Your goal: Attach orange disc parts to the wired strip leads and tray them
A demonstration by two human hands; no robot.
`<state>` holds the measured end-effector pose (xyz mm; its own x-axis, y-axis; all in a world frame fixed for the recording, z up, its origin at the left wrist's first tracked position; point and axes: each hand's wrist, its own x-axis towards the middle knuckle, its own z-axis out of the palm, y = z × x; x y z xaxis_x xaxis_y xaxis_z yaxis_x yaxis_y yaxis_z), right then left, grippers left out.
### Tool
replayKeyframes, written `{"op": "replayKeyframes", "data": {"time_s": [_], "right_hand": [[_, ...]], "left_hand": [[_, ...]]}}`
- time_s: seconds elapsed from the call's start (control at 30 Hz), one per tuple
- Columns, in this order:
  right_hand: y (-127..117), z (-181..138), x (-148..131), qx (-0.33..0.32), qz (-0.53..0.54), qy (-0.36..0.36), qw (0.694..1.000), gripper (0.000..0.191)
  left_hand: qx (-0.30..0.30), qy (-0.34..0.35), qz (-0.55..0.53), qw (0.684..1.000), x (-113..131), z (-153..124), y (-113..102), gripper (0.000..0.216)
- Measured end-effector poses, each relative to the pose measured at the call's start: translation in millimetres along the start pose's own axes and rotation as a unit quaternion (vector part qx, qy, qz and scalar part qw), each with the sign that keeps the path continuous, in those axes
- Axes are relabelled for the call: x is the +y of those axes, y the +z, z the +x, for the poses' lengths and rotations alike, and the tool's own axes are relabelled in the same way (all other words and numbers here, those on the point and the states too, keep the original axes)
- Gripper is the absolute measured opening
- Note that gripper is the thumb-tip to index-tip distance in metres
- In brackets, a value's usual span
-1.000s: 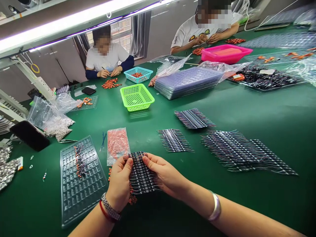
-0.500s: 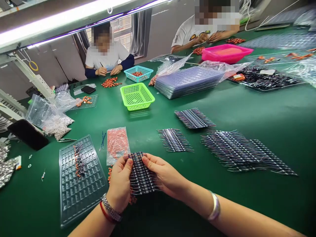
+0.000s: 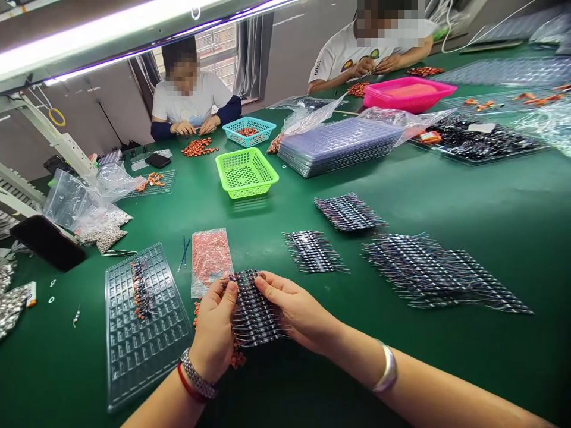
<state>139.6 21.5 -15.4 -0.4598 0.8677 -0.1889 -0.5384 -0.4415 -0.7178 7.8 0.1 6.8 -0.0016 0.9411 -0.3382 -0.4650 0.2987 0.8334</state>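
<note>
From where I stand, the thing in question is a narrow sheet of dark strips [image 3: 255,312], edged with fine wires and held up in front of the person, above the green table [image 3: 294,208]. The left hand [image 3: 213,327] grips its left edge near the top, thumb on the face; the right hand [image 3: 300,309] pinches the upper right side in like manner. The fingers behind the sheet are largely hidden, so their exact contact cannot be confirmed. Judged by eye, the piece is light, thin and probably somewhat stiff along each row, yet liable to bend or part between rows. The wires look soft and easily snagged or kinked; the face seems smooth enough to slip under a loose pinch. Hold is best taken on the solid body at both sides, thumbs flat, with no pull on the wires. The lower end appears unsupported and may flex. Just beyond the left hand lies a bag of reddish bits [image 3: 212,258]; a clear tray [image 3: 147,356] rests to its left. Similar wired sheets [image 3: 316,252] lie on the table ahead and to the right.
</note>
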Motion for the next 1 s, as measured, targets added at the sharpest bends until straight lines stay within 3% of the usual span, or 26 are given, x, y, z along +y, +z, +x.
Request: {"op": "replayKeyframes", "data": {"time_s": [0.3, 0.6, 1.0], "right_hand": [[-6.8, -1.1, -12.6, 0.021, -0.059, -0.065, 0.996, 0.044], [-8.6, -2.6, -12.6, -0.039, -0.080, -0.045, 0.995, 0.039], [-6.7, 2.1, -1.5, -0.028, -0.021, -0.021, 0.999, 0.038]], "left_hand": [[-0.040, -0.010, 0.038, 0.998, 7.2, -3.5, 1.9, 0.038], [-0.022, -0.003, 0.011, 1.000, 13.4, -2.6, 0.0, 0.038], [-0.014, -0.007, -0.012, 1.000, 3.6, 0.4, -2.1, 0.041]]}}
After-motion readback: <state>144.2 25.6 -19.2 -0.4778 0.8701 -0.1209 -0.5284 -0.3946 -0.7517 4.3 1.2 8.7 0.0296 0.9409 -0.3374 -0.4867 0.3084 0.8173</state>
